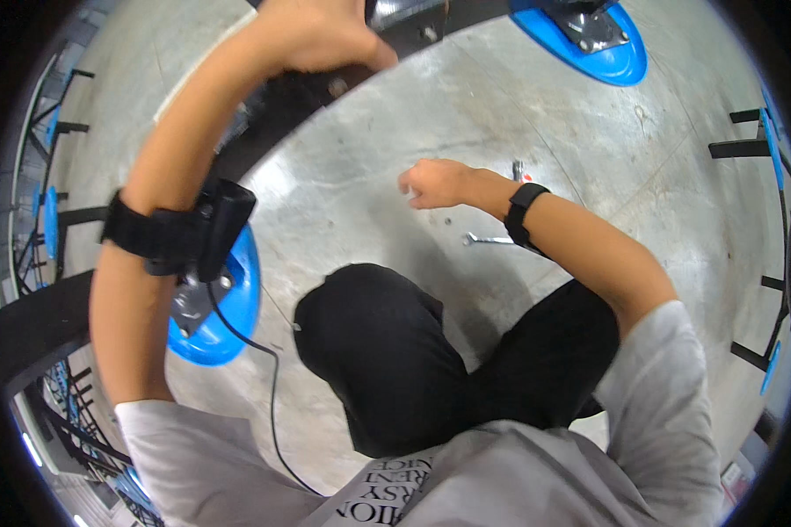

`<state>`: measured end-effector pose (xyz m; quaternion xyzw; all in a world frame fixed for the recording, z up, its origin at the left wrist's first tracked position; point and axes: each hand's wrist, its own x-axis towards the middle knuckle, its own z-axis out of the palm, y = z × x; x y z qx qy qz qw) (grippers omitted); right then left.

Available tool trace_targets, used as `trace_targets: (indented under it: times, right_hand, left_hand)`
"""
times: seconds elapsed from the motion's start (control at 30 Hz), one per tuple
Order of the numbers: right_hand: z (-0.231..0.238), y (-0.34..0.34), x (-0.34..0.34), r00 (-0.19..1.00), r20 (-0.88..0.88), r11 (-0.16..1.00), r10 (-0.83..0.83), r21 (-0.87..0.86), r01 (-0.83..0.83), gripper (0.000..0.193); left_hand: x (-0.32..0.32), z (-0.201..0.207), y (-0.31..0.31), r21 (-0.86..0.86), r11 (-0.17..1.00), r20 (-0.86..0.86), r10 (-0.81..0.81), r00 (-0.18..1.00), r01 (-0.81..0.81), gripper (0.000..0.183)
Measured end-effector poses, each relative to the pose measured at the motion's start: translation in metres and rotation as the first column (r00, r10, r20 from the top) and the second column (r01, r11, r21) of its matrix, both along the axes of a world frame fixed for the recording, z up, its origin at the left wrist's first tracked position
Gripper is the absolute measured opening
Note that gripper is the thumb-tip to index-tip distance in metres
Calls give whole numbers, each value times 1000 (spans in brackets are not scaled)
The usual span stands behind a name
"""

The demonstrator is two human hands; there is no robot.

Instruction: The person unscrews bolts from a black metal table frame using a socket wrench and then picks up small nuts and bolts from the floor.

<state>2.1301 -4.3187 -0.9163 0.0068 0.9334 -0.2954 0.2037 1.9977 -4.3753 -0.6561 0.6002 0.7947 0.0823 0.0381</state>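
Observation:
My left hand (325, 35) is at the top edge of the view, wrapped over a black metal beam (303, 101) with its thumb along the near side. Its other fingers are partly cut off by the frame. My right hand (437, 183) hovers over the floor in front of my knees, fingers curled inward; whatever they may hold is hidden. Close by it on the concrete lies a small dark piece of hardware (448, 221), too small to name. A silver wrench (492, 239) lies partly beneath my right forearm. Beyond that forearm shows a metal tool with a red part (518, 171).
Blue round seats (620, 53) on black brackets adjoin the beam, another blue seat (237, 303) being beside my left forearm. A black cable (275, 386) runs from my left wrist strap. More black frames with blue seats (769, 145) stand along both sides.

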Motion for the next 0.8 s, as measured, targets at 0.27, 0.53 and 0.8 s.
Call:
trace_targets:
  times: [0.27, 0.53, 0.8]
  right_hand:
    - [171, -21, -19, 872, 85, 298, -481, -920, 253, 48]
    - [161, -40, -31, 713, 191, -314, -674, -948, -43, 30]
    - [165, -41, -44, 630, 165, -273, -759, -959, -78, 21]
  left_hand:
    - [-13, 30, -2, -67, 995, -71, -85, 994, 80, 72]
    - [-10, 37, -1, -102, 993, -57, -68, 996, 61, 71]
    - [-18, 41, -21, 90, 996, 33, -7, 999, 4, 70]
